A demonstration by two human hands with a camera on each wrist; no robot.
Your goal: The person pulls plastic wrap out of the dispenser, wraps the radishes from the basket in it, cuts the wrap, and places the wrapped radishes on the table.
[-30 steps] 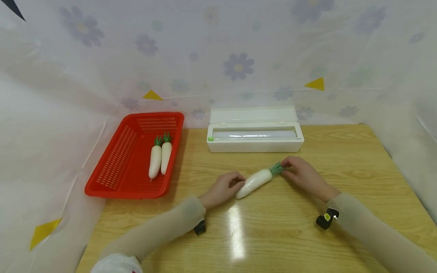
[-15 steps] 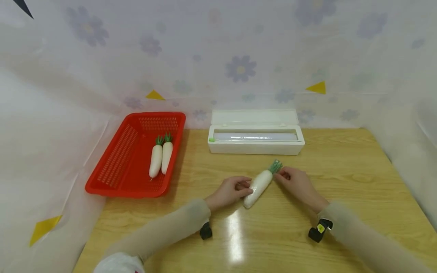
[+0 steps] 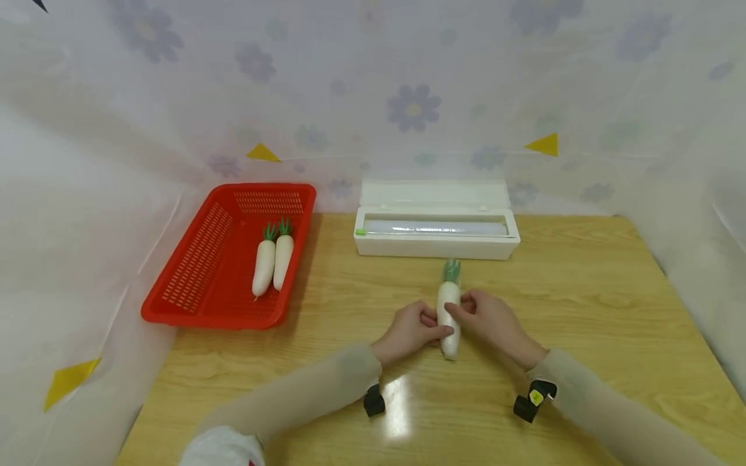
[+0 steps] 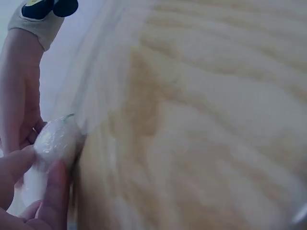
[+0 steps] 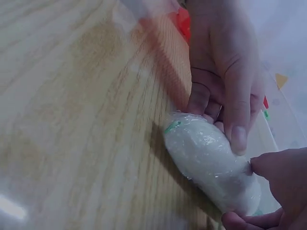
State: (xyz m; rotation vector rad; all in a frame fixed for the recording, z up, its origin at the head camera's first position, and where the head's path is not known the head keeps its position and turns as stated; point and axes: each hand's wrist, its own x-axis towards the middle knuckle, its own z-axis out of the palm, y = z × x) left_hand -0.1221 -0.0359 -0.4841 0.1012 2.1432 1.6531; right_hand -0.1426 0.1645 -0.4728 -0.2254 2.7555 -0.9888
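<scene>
A white radish (image 3: 447, 294) with green leaf stubs lies on the table in front of me, leaves pointing away. Clear, shiny film covers it, crinkled over its near end in the right wrist view (image 5: 206, 153). My left hand (image 3: 408, 331) grips its lower left side, thumb on top and fingers along the flank. Higher up on the right, my right hand (image 3: 492, 323) pinches the radish between thumb and fingers. The left wrist view shows the wrapped end (image 4: 56, 141) between both hands.
A white box (image 3: 437, 247) with its lid up stands behind the radish, a roll of clear film (image 3: 434, 228) inside. To the left, a red basket (image 3: 192, 314) contains two radishes (image 3: 264, 267). A flower-patterned sheet (image 3: 414, 149) hangs behind the wooden table (image 3: 583, 291).
The radish has turned from slanting right to pointing nearly straight away from me. My right hand has moved from the leaves down to its body; my left hand has shifted right with it.
</scene>
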